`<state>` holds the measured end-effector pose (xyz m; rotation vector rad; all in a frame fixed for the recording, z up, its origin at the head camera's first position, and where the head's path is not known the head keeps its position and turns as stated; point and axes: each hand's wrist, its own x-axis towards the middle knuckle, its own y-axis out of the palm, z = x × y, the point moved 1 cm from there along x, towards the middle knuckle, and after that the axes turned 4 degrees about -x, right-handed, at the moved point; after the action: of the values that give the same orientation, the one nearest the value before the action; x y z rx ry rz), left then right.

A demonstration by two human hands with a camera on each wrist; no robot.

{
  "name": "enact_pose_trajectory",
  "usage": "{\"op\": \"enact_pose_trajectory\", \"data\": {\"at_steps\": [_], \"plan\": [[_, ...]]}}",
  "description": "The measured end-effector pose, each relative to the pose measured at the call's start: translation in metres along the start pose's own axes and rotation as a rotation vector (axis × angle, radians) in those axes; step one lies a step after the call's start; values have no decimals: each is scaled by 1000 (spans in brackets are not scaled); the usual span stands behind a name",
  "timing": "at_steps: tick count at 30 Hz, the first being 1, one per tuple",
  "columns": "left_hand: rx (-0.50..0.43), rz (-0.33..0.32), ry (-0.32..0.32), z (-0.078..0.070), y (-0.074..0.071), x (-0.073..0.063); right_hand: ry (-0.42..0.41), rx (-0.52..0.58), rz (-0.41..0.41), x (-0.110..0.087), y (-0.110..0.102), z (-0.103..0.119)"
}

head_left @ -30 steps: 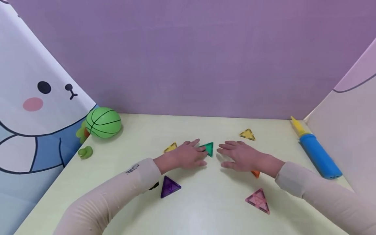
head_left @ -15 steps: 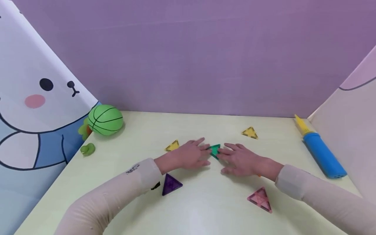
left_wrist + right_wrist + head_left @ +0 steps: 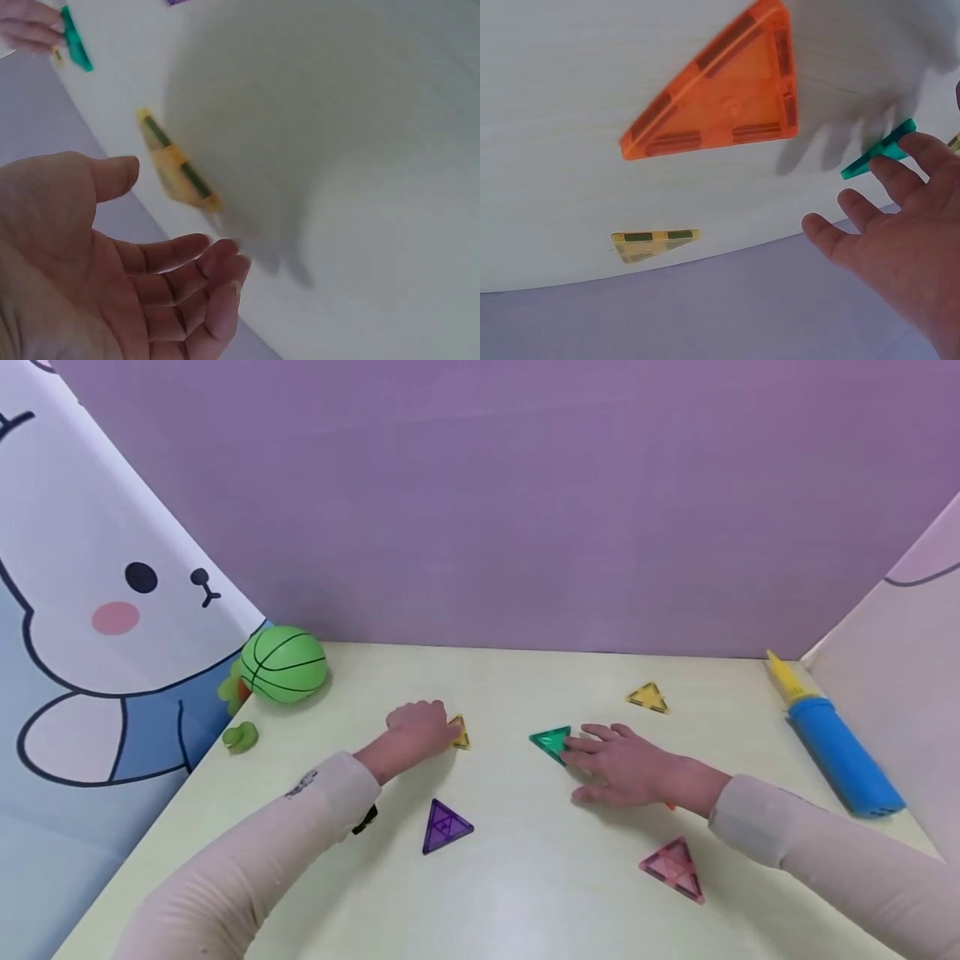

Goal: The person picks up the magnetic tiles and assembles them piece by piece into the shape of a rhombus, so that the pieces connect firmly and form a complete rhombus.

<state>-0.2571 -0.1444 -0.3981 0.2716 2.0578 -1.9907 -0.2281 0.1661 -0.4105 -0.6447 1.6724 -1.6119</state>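
Observation:
My left hand (image 3: 418,729) is at a yellow triangular magnetic tile (image 3: 461,735), left of the table's middle. In the left wrist view the thumb and loosely bent fingers stand apart around one side of that yellow tile (image 3: 178,169), without gripping it. Fingertips of my right hand (image 3: 626,766) rest at the edge of a green triangular magnetic tile (image 3: 550,742). The right wrist view shows those fingers spread and fairly straight over the green tile (image 3: 876,152). An orange triangular tile (image 3: 727,101) lies beside the right hand, mostly hidden under the wrist in the head view.
A purple tile (image 3: 446,827) and a pink tile (image 3: 675,869) lie nearer the front. Another yellow tile (image 3: 649,697) is behind the right hand. A green ball (image 3: 285,665) and small green duck (image 3: 240,737) sit at left, a blue hand pump (image 3: 843,756) at right.
My left hand has moved left, away from the green tile to the yellow one. The right hand's fingers have come onto the green tile. The view has shifted slightly.

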Motion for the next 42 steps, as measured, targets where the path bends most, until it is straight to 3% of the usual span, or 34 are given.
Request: {"op": "enact_pose_trajectory", "data": {"at_steps": [5,17,25,32,36,42], "plan": [[-60,-14,8,-2,9,-3,7,-4,3,0,2,1],[-122,-17,104,-10,10,-9,0,-26,-36,1,4,4],[-110,-25,53,-13,9,-9,-30,-67,-99,6,5,12],[-71,-32,5,-18,12,-3,29,-10,-21,14,-1,4],[-68,-40,47,-19,12,-3,47,6,15,13,-2,-4],[-43,-92,129,-18,13,-3,5,-27,-11,13,-1,-6]]}}
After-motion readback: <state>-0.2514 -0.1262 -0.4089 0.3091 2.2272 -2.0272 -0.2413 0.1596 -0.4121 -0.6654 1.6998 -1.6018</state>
